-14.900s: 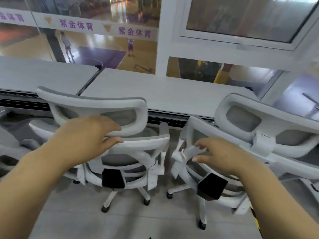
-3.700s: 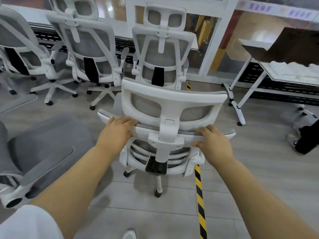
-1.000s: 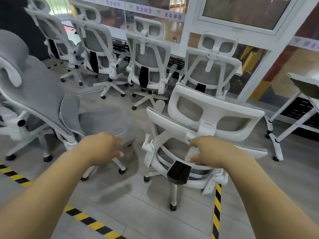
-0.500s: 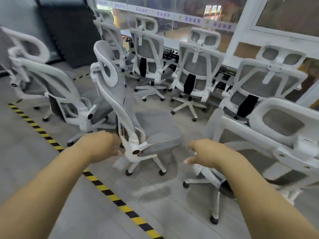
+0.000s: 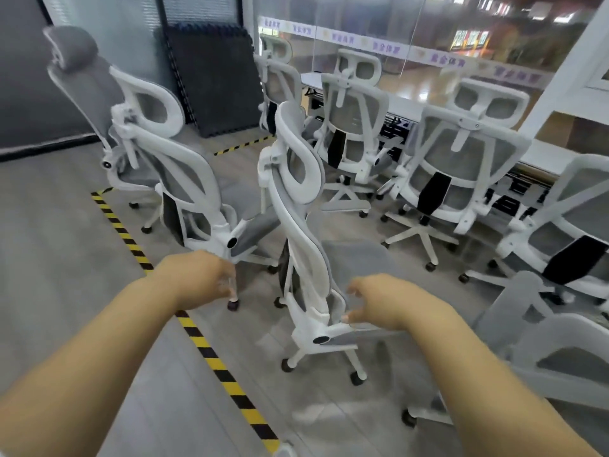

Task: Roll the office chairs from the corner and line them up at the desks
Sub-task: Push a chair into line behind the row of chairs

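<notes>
Head view: I have let go of the released chair, which now sits at the lower right, near the row of chairs already backed up to the surface. Both hands are empty. My left hand hangs loosely curled, and my right hand is slightly spread just beside the nearest chair, side-on by the floor tape. I judge this one rolls next; a second loose chair waits behind.
</notes>
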`<state>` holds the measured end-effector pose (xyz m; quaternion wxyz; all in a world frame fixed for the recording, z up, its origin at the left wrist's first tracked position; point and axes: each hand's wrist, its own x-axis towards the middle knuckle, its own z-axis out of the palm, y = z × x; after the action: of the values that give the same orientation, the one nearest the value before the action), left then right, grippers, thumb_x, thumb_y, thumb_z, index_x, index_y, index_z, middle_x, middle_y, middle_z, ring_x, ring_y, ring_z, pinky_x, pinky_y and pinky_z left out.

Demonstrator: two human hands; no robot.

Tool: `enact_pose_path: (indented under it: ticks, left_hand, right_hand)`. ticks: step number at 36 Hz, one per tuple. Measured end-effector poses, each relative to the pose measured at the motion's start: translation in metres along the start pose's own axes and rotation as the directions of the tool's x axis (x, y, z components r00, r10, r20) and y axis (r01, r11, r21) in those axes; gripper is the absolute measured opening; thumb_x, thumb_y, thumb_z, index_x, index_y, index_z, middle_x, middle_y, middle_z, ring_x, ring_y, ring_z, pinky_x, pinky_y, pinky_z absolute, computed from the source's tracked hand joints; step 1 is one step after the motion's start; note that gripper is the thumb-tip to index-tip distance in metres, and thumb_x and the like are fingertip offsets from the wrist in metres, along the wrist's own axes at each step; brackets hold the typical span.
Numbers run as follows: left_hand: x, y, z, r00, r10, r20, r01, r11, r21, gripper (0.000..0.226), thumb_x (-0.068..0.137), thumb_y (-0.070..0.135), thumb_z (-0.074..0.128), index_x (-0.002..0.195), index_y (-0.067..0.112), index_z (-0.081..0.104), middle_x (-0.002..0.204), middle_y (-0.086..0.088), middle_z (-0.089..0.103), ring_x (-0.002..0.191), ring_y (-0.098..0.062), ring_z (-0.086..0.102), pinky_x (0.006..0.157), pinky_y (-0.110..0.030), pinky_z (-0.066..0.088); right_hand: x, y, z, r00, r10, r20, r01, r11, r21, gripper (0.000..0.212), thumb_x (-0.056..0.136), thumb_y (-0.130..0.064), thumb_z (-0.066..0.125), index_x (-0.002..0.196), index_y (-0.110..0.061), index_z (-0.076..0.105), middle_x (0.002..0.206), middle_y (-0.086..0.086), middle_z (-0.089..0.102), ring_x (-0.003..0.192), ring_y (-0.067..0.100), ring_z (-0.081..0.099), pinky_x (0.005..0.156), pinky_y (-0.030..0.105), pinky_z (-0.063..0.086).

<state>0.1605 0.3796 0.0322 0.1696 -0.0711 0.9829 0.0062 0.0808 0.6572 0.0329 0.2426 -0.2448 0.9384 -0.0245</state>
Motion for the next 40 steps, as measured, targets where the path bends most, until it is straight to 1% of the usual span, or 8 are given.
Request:
enact_pose_path:
  ticks: [5,9,12,16,21,27,31,40]
  left_hand:
    - [0.054,-0.044,-0.028,0.998,-0.066,-0.008,0.066,0.997,0.025,0.037,0.088,0.053,0.048,0.121,0.036,0.050,0.119,0.005,0.055,0.098,-0.016,0.055,0.076,-0.030,0.046]
    - [0.094,-0.079,-0.045,0.995,-0.076,-0.065,0.077,0.997,0.024,0.039,0.090,0.050,0.047,0.126,0.036,0.047,0.120,0.007,0.055,0.098,-0.015,0.055,0.075,-0.029,0.047]
    - [0.122,-0.100,-0.051,0.996,-0.064,-0.065,0.065,0.998,0.020,0.038,0.090,0.049,0.047,0.125,0.036,0.048,0.120,0.008,0.056,0.091,-0.013,0.051,0.070,-0.027,0.043]
    - [0.164,-0.128,-0.056,0.998,-0.025,-0.052,0.026,0.999,0.026,0.037,0.089,0.051,0.047,0.123,0.037,0.049,0.117,0.010,0.058,0.099,-0.013,0.054,0.066,-0.027,0.040]
    - [0.222,-0.158,-0.075,0.993,0.096,-0.067,-0.095,0.995,0.023,0.036,0.086,0.053,0.050,0.116,0.033,0.054,0.112,0.005,0.060,0.097,-0.018,0.056,0.079,-0.035,0.049]
    - [0.275,-0.171,-0.098,0.966,0.249,-0.077,-0.241,0.966,0.094,0.028,0.089,0.042,0.050,0.110,0.026,0.057,0.107,0.001,0.061,0.084,-0.019,0.051,0.064,-0.029,0.038]
    - [0.305,-0.170,-0.108,0.937,0.340,-0.079,-0.331,0.938,0.105,0.042,0.090,0.044,0.050,0.129,0.031,0.048,0.126,0.000,0.056,0.110,-0.022,0.053,0.078,-0.035,0.048]
    - [0.347,-0.146,-0.110,0.824,0.531,-0.199,-0.526,0.847,0.079,0.053,0.091,0.031,0.053,0.140,0.028,0.033,0.142,-0.001,0.036,0.120,-0.026,0.044,0.080,-0.038,0.048]
  right_hand:
    - [0.071,-0.031,-0.035,0.999,-0.022,-0.027,0.021,0.999,-0.034,0.058,0.083,-0.052,0.060,0.132,-0.026,0.044,0.126,-0.001,0.054,0.111,0.022,0.054,0.079,0.034,0.043]
    - [0.121,-0.055,-0.065,0.989,-0.051,-0.137,0.033,0.991,-0.131,0.039,0.085,-0.054,0.057,0.102,-0.019,0.050,0.095,-0.002,0.056,0.091,0.024,0.054,0.057,0.030,0.035]
    - [0.152,-0.075,-0.081,0.973,-0.043,-0.226,0.017,0.993,-0.116,0.041,0.085,-0.053,0.057,0.104,-0.017,0.050,0.096,0.000,0.058,0.090,0.024,0.056,0.060,0.030,0.037]
    - [0.188,-0.099,-0.095,0.956,-0.013,-0.293,-0.013,0.996,-0.087,0.038,0.085,-0.052,0.056,0.101,-0.017,0.049,0.091,-0.002,0.051,0.081,0.022,0.052,0.059,0.030,0.036]
    - [0.230,-0.124,-0.099,0.942,0.056,-0.332,-0.091,0.992,-0.091,0.039,0.089,-0.050,0.053,0.105,-0.016,0.046,0.093,-0.001,0.043,0.085,0.023,0.052,0.064,0.033,0.041]
    - [0.262,-0.144,-0.089,0.912,0.235,-0.335,-0.248,0.969,0.005,0.029,0.090,-0.034,0.055,0.110,-0.015,0.045,0.107,0.003,0.051,0.086,0.024,0.052,0.066,0.033,0.039]
    - [0.269,-0.145,-0.079,0.868,0.335,-0.367,-0.349,0.937,0.030,0.022,0.088,-0.023,0.056,0.107,-0.013,0.050,0.107,0.006,0.053,0.091,0.027,0.057,0.063,0.031,0.036]
    - [0.236,-0.134,-0.058,0.758,0.515,-0.401,-0.517,0.848,0.114,0.030,0.086,-0.009,0.058,0.114,-0.015,0.052,0.108,0.005,0.054,0.093,0.028,0.058,0.062,0.032,0.038]
